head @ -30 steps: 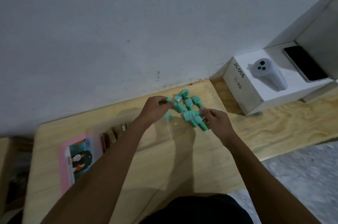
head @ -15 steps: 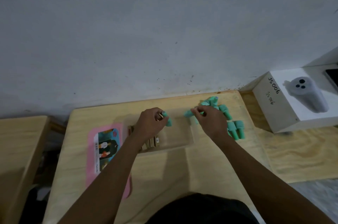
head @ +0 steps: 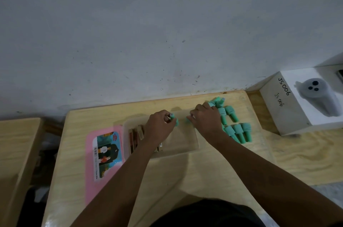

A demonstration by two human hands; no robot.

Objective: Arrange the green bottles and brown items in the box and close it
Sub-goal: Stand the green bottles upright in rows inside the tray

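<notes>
Head view: left hand (head: 159,127), pinching green bottle (head: 175,121), moved from pile (head: 238,132) at back-right corner of table (head: 185,180) to over box (head: 194,146); right hand (head: 206,121) pinched second bottle (head: 187,120). Bottle loading looked underway.

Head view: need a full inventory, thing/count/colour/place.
Light wooden table: one, tan, centre.
Clear plastic box: one, translucent, mid-table, open.
Pink plastic lid with picture label: one, pink, flat left of box.
Brown flat items: several, brown, box's left end.
Green plastic bottles: roughly seven loose, teal-green, lying right of box; one more in each hand.
White cardboard carton with grey device picture: one, white, far right.
Second wooden table: one, tan, far left.
Left hand: pinches a bottle over box.
Right hand: pinches a bottle at box's right end.
</notes>
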